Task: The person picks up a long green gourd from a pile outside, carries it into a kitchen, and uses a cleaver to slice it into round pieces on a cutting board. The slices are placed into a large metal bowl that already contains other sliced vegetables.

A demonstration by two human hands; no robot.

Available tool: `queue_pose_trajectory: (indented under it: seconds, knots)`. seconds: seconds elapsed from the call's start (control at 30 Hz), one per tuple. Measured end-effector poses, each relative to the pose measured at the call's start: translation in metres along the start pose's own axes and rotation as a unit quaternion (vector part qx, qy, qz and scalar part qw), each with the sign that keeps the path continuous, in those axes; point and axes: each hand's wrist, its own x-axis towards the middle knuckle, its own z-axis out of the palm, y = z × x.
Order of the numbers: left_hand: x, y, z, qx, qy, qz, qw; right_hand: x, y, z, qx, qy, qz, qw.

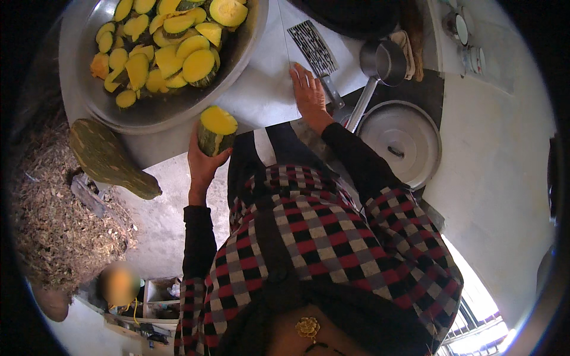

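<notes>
My left hand [205, 162] is closed around a cut chunk of green-skinned squash [218, 129], its yellow flesh facing up. It is held at the counter's front edge, below the rim of a large metal basin [164, 127]. Many yellow squash pieces [169, 58] lie in that basin. My right hand [310, 93] rests on the pale tiled counter [262, 75] with fingers stretched out and nothing in it. Right beside it lies a cleaver [314, 49] with a patterned blade; its dark handle [334, 92] points towards me, next to my wrist.
A whole long squash [111, 155] lies at the counter's left corner. To the right are a long-handled metal ladle [383, 62] and a round metal lid [401, 142]. A dark wok [352, 13] sits at the back. Dry plant litter [67, 213] covers floor on the left.
</notes>
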Motion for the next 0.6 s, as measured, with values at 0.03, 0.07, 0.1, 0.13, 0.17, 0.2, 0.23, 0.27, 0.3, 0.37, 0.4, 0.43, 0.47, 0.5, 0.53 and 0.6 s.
queue_pose_trajectory:
  seconds: [0.03, 0.07, 0.1, 0.13, 0.17, 0.2, 0.23, 0.27, 0.3, 0.37, 0.4, 0.43, 0.47, 0.5, 0.53, 0.6]
  knots:
    - [0.004, 0.003, -0.001, -0.001, 0.0, -0.005, 1.0, 0.005, -0.001, -0.001, -0.002, 0.001, 0.003, 1.0]
    - [0.009, 0.005, -0.002, -0.005, -0.003, -0.013, 1.0, 0.009, -0.003, -0.002, -0.003, 0.002, 0.004, 1.0]
    - [0.008, 0.007, -0.001, -0.01, -0.005, -0.017, 1.0, 0.008, -0.004, -0.005, -0.007, 0.006, 0.005, 1.0]
    - [0.008, 0.009, -0.001, -0.016, -0.007, -0.022, 1.0, 0.009, -0.004, -0.006, -0.002, 0.004, 0.004, 1.0]
    - [0.008, 0.005, -0.001, -0.01, -0.005, -0.017, 1.0, 0.01, -0.004, -0.006, 0.003, 0.002, 0.004, 1.0]
    - [0.008, -0.003, -0.001, -0.004, -0.004, -0.012, 1.0, 0.01, -0.005, -0.007, 0.008, -0.001, 0.004, 1.0]
    - [0.008, -0.008, -0.001, 0.002, -0.003, -0.007, 1.0, 0.01, -0.005, -0.007, 0.007, 0.001, 0.003, 1.0]
    - [0.008, -0.007, -0.001, -0.004, -0.005, -0.008, 1.0, 0.011, -0.006, -0.007, 0.006, 0.003, 0.003, 1.0]
    - [0.008, -0.006, 0.001, -0.009, -0.007, -0.008, 1.0, 0.012, -0.006, -0.007, 0.006, 0.006, 0.003, 1.0]
    - [0.01, -0.008, 0.002, -0.009, -0.007, 0.002, 1.0, 0.017, -0.011, -0.01, 0.036, 0.0, -0.014, 0.999]
    - [-0.003, -0.014, 0.009, -0.005, -0.003, 0.016, 1.0, 0.012, -0.011, -0.028, 0.14, -0.02, -0.043, 0.989]
    - [0.004, -0.015, 0.006, 0.001, -0.006, 0.022, 1.0, 0.024, -0.017, -0.038, 0.158, -0.031, -0.049, 0.986]
    - [0.012, -0.012, 0.002, 0.005, -0.007, 0.01, 1.0, 0.037, -0.022, -0.044, 0.178, -0.043, -0.057, 0.982]
    - [0.007, -0.009, 0.006, 0.007, -0.004, 0.005, 1.0, 0.037, -0.024, -0.049, 0.193, -0.048, -0.066, 0.978]
    - [0.002, -0.007, 0.01, 0.009, 0.0, -0.001, 1.0, 0.037, -0.025, -0.05, 0.168, -0.073, -0.081, 0.98]
    - [0.003, -0.006, 0.01, 0.003, -0.004, -0.003, 1.0, 0.032, -0.026, -0.034, 0.124, -0.04, -0.096, 0.987]
